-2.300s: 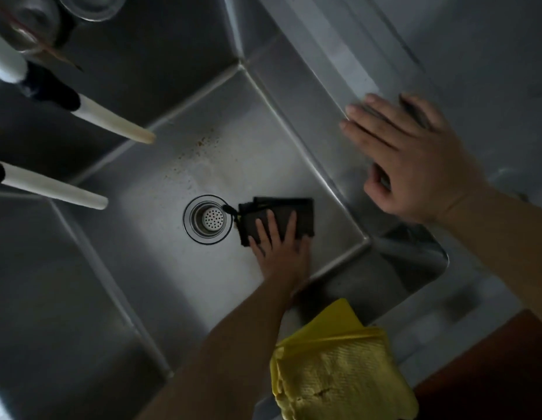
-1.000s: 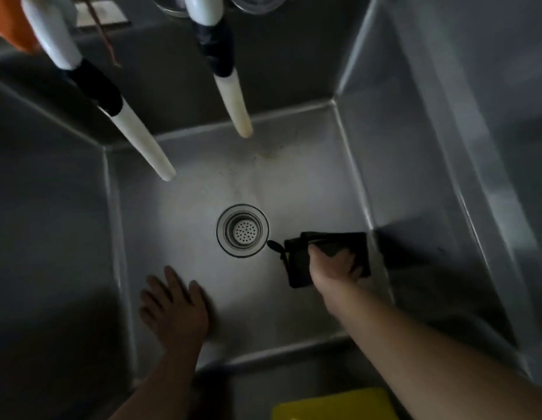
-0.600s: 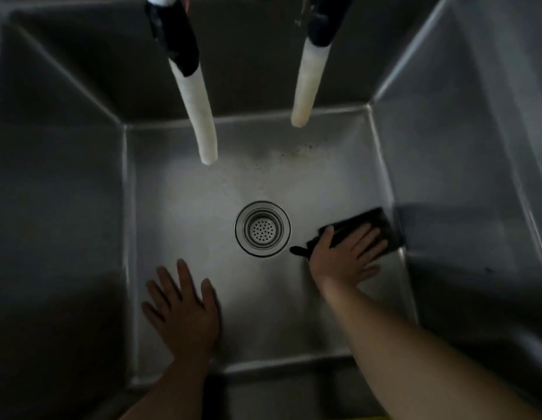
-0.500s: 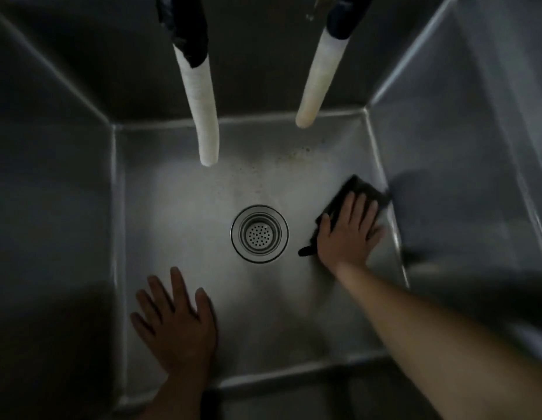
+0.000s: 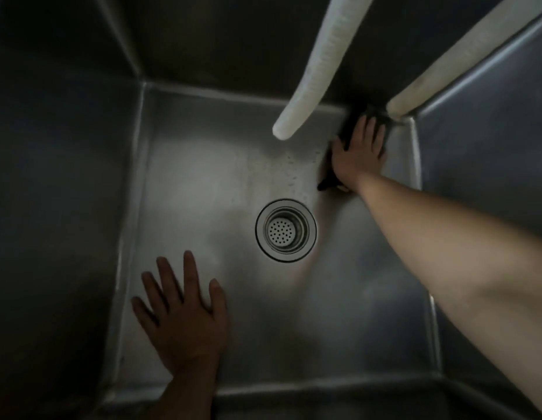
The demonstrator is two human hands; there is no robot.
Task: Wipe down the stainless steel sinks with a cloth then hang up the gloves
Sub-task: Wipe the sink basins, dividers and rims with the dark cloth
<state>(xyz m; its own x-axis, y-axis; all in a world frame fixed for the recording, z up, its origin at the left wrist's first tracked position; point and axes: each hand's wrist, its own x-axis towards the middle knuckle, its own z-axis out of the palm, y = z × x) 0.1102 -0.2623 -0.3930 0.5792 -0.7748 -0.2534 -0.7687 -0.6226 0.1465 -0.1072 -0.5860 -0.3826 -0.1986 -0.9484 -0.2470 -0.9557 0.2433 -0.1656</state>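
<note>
Since half a second ago my right hand (image 5: 356, 153) has carried the dark cloth (image 5: 345, 131) from beside the drain (image 5: 286, 230) up into the far right corner of the sink (image 5: 203, 183) floor. Its fingers (image 5: 371, 131) lie straight and a little spread, pressing flat on the cloth, not curled around it. Most of the cloth is hidden under the palm; I see a dark edge past the fingertips against the back wall and a small dark tail poking out near the wrist. My left hand (image 5: 181, 316) has stayed where it was, planted on the floor near the front left corner, fingers straight and spread wide, holding nothing. From up here the drain sits between my two hands, well apart from both. Two pale hoses (image 5: 312, 83) hang down from above: the nearer one ends over the floor, left of my right hand, and the other (image 5: 445, 65) ends just above the far right corner, right by the cloth. Small specks dot the steel between the nearer hose tip and the drain.
</note>
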